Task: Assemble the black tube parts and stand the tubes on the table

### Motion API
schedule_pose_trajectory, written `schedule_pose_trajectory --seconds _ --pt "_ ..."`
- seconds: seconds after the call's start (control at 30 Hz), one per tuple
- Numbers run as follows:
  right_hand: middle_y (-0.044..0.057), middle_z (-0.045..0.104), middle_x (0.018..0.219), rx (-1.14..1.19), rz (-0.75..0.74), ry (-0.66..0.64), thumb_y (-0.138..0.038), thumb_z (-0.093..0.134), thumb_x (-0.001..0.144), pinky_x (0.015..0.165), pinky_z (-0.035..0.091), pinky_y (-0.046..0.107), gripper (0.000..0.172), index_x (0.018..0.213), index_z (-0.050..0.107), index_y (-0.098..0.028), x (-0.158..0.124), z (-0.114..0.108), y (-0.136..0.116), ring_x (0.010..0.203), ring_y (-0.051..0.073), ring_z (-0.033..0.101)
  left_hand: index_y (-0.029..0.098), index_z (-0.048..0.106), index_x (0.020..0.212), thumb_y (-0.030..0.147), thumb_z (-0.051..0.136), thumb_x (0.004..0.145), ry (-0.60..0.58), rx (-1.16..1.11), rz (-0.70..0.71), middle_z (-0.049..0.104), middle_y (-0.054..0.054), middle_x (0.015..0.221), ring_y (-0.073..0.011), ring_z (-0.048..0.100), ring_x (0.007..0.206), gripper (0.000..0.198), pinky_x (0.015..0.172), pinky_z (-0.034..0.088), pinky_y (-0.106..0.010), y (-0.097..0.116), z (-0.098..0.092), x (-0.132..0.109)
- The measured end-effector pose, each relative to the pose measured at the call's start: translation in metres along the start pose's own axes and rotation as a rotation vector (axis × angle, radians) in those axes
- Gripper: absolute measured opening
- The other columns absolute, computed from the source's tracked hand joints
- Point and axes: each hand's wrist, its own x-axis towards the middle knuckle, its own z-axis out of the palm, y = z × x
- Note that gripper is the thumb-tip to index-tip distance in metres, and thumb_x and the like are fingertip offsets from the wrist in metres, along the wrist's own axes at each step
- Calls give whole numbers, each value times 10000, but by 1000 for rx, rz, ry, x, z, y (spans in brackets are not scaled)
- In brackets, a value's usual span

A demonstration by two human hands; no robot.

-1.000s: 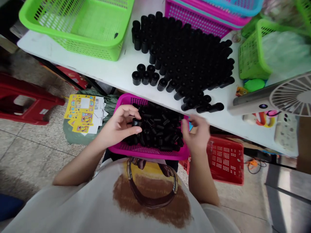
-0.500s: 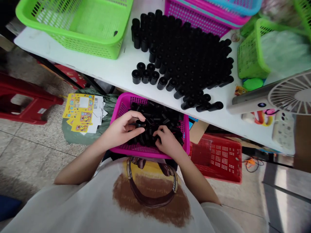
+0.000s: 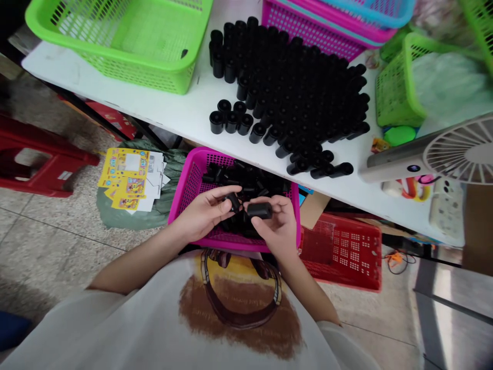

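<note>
From the head camera, the person's left hand (image 3: 203, 214) and right hand (image 3: 276, 225) are close together over a pink basket (image 3: 188, 191), which sits low against the near edge of a white table (image 3: 79, 72). The left hand is curled, grasping a black canister (image 3: 233, 202) between thumb and fingers. The right hand grasps a second, slightly larger-looking black canister (image 3: 259, 209) with its fingertips and thumb. The two canisters are just beside each other, held above the basket's middle, and neither hand is clenched into a fist.

Below the hands, a loose heap of black canisters (image 3: 246, 180) fills the basket, lying at mixed angles. On the table, beyond the basket, a dense block of upright canisters (image 3: 288, 92) covers the centre, with a small cluster (image 3: 231, 118) at its left. Several canisters (image 3: 331, 170) lie on their sides at its lower right.

A green basket (image 3: 127, 43) sits at the upper left of the table, and stacked pink and blue baskets (image 3: 319, 20) stand at the top. Another green basket (image 3: 398, 87) holding a clear bag (image 3: 450, 87) is at the right, above a fan (image 3: 462, 151). On the floor are a red stool (image 3: 42, 159) at the left, yellow printed cards (image 3: 129, 177) on a green sack (image 3: 131, 218), and a red basket (image 3: 342, 252) at the lower right.
</note>
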Motion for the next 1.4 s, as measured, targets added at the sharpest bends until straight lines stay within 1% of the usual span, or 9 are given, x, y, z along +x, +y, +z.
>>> schedule_pose_trajectory --seconds 0.13,0.4,0.67,0.83,1.0,1.07,1.13,1.23,1.4 --pt "42 780 1249 -36 -128 40 -266 821 902 1089 608 434 485 1298 551 -342 1 8 1 1231 208 744 218 750 974 400 1023 632 -15 -203 -65 727 28 1007 -105 730 946 474 914 636 -239 -10 5 3" --pt "44 803 1240 -92 -187 70 -233 858 876 1055 645 407 422 1232 644 -307 -1 3 9 1208 216 766 192 714 1036 339 985 717 -7 -311 -106 737 6 1022 -108 738 960 444 961 627 -218 -15 5 6" --pt "54 806 1235 -195 -304 65 -256 817 924 1004 672 384 398 1270 625 -301 0 2 8 1174 215 783 177 765 953 330 1043 574 40 -347 -127 757 16 940 -112 748 904 494 865 634 -191 -13 15 3" --pt "78 773 1271 -591 -466 -16 -193 782 939 1026 657 457 357 1256 669 -311 3 -2 11 1183 234 765 202 822 1032 348 1023 639 75 -267 -70 785 -6 968 -105 719 833 465 796 616 -203 -18 15 2" --pt "73 683 1350 -847 -657 59 -110 728 944 992 644 503 440 1293 649 -366 2 -6 21 1258 256 693 271 822 1204 455 907 796 47 -39 -59 769 -64 1286 -187 714 1103 456 973 595 -316 -24 20 -1" --pt "78 649 1360 -902 -641 78 -163 752 939 1006 625 526 434 1303 652 -378 1 -7 22 1273 277 667 272 811 1239 436 862 837 11 200 35 750 -67 1328 -217 696 1167 438 1055 566 -383 -18 18 0" --pt "101 609 1390 -946 -562 87 -293 811 914 1009 613 539 429 1311 663 -368 0 -8 21 1301 316 633 252 814 1231 424 824 866 36 521 285 744 -68 1300 -232 678 1201 403 1111 530 -411 0 12 6" --pt "126 604 1383 -966 -425 66 -382 789 931 1028 599 533 403 1313 674 -324 -1 -10 17 1309 326 616 250 731 1357 398 836 862 247 883 728 724 -53 1250 -220 654 1200 527 1113 518 -389 42 -9 28" --pt "110 682 1282 -1016 -295 -71 -293 618 1019 1093 552 535 202 1179 742 -286 -1 -11 21 1246 288 650 251 267 1667 317 886 838 414 1063 869 699 -8 1207 -148 661 1046 1037 1030 551 -347 103 -52 88"
